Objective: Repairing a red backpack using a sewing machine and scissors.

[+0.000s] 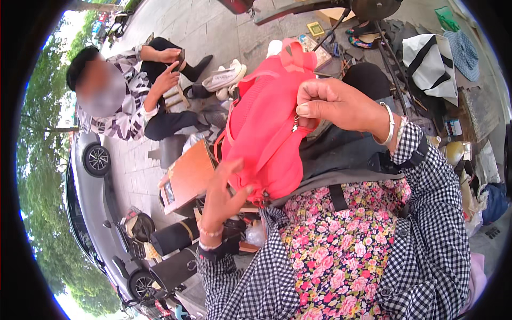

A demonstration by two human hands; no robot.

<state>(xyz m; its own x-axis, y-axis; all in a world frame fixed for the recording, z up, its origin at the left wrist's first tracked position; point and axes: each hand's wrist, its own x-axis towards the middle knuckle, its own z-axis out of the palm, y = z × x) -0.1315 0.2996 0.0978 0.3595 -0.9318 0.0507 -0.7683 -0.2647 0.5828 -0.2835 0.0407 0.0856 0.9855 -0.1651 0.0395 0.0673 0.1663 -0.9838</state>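
Observation:
A coral-red bag (269, 128) with straps and a ribbed panel lies across my lap. At the bag's right side, my right hand (341, 106) is closed, thumb against fingers, on the edge of its zipper (295, 124); a metal zipper part shows just below the fingertips. My left hand (221, 197) is beside the bag's lower left, fingers spread and slightly blurred, holding nothing. Its fingertips overlap the bag in view; whether they touch it I cannot tell. A small red buckle or tab (262, 198) shows at the bag's near end.
Left of the bag stands an orange-brown box (186, 173) with dark cylinders (173, 237) below it. A seated person (122, 96) holds a small dark object, near pale shoes (226, 77). A white-and-black bag (431, 66) and scattered tools lie right. A grey car (98, 213) is parked left.

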